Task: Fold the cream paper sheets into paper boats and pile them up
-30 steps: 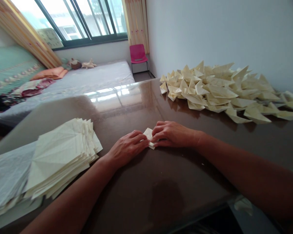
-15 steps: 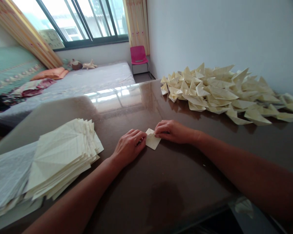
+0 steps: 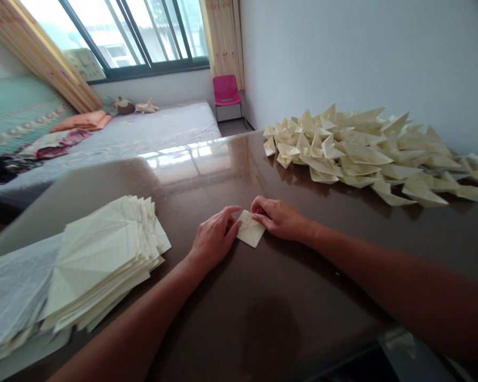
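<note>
A small folded square of cream paper point(image 3: 252, 233) lies on the brown table in front of me, one corner pointing toward me and crease lines on its top. My right hand point(image 3: 274, 216) pinches its upper right edge with thumb and curled fingers. On the other side, my left hand point(image 3: 217, 233) rests with its thumb at the paper's left corner. Its index finger is raised and stretched out above, apart from the thumb.
To the left stands a stack of creased cream paper sheets point(image 3: 99, 249), beside greyish printed sheets point(image 3: 16, 292). A large heap of folded paper pieces point(image 3: 362, 154) covers the table's far right, near the wall. A bed point(image 3: 175, 122) and pink chair point(image 3: 226, 90) are beyond the table point(image 3: 207, 318).
My left index finger has lifted off the paper and opened away from the thumb. The right fingers have curled in closer over the paper's edge, and more of its creased top shows.
</note>
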Motion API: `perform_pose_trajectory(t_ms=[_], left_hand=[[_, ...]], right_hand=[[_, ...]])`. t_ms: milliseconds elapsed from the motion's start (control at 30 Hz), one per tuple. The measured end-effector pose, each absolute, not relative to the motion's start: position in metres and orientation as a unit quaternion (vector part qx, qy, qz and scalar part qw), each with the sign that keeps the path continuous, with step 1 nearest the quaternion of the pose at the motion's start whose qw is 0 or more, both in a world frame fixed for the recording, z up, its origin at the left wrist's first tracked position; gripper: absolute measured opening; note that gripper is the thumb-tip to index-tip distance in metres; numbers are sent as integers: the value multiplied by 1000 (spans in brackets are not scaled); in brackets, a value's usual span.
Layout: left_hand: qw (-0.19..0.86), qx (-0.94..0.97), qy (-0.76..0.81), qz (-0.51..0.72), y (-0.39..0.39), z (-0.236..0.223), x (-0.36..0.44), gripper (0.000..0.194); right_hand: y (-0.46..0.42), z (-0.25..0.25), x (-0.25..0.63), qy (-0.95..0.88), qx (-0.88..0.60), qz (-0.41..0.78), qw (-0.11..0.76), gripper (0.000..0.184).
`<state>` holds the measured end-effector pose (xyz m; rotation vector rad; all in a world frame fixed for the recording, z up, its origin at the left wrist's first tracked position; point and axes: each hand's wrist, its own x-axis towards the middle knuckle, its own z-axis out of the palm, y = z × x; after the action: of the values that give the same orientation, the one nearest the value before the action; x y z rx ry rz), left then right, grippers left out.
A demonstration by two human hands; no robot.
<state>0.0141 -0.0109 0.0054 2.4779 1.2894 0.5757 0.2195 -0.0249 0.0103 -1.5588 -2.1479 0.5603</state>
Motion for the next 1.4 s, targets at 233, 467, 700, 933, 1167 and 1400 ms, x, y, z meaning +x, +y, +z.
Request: perform_pose_trajectory(t_ms=[233,467,700,933,1167,1400], left_hand=[[95,877,427,198,-11,3,14,22],[25,941,295,164,-14,6,11,24],[-15,952,298,71,-27,16,13,32],[-11,949,313,35,-30,20,17,31],[-17,952,304,47,-31,20,13,31],[-9,956,276,100,-26,15,4,35]], right_hand=[[-26,8,218,-795,-545,151,221,10],[-25,6,218,-809,-540,117,199,13],[-34,28,236,-895,-433,46,95,22],[-61,40,236,-893,-450,-21,0,34],[-65,44,231,-891,-452,-27,-25,27],[-51,43,237,-883,-467,32,28,20]])
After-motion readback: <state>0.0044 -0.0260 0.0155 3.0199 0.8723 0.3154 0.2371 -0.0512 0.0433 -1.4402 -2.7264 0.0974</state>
